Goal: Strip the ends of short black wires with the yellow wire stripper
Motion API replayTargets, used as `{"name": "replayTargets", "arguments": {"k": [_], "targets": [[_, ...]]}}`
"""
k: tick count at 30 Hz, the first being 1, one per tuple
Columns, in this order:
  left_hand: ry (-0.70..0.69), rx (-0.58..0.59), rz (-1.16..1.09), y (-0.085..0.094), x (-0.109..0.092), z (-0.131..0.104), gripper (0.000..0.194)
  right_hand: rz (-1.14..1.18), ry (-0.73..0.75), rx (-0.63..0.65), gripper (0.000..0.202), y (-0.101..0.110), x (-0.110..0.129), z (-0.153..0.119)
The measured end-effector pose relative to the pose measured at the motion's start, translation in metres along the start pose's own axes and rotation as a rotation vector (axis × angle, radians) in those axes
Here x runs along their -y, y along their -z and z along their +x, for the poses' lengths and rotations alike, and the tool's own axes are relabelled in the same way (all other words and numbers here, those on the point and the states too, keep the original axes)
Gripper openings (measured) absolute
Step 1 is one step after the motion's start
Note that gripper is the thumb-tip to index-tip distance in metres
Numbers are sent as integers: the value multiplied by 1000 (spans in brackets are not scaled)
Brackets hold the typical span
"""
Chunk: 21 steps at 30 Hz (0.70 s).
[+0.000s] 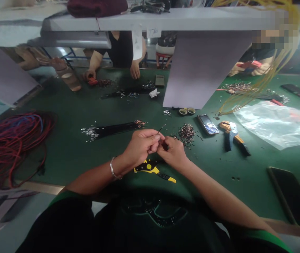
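Note:
My left hand (144, 143) pinches a thin black wire (161, 128) near the middle of the green table, its tip pointing up and to the right. Against it, my right hand (173, 151) has its fingers curled together; what they hold, if anything, is hidden. Just below both hands lies a yellow and black crimping tool (150, 167). A bundle of black wires (113, 130) with silvery left ends and coppery right ends lies beyond my left hand. To the right of my right hand is a pile of small metal terminals (187, 133).
Red and blue cables (15, 144) are coiled at the left. A keypad phone (208, 124), orange-handled pliers (234, 136), a plastic bag (276, 123) and a dark smartphone (292, 196) lie right. A white shelf (165, 21) crosses above; two people work across the table.

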<state>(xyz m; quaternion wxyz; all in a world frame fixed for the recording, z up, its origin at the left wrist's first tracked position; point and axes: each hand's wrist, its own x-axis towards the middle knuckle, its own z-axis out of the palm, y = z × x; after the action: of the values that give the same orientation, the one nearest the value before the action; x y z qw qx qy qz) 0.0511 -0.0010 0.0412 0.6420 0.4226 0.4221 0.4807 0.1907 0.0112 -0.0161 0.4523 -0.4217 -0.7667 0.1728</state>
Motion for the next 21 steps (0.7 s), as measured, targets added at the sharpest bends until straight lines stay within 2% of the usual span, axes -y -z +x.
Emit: {"name": "replayTargets", "arguments": {"k": [6,13,21], "targets": [[2,-9,0,0,-1,0,10,-58,74,-29,19,-2,-3,-1],[7,-25,18,0,0,0,9,-96,37,42,19,-4,-6,-2],[13,-25,22,1,1,1,9,-135,50,51,18,-4,-7,-2]]}}
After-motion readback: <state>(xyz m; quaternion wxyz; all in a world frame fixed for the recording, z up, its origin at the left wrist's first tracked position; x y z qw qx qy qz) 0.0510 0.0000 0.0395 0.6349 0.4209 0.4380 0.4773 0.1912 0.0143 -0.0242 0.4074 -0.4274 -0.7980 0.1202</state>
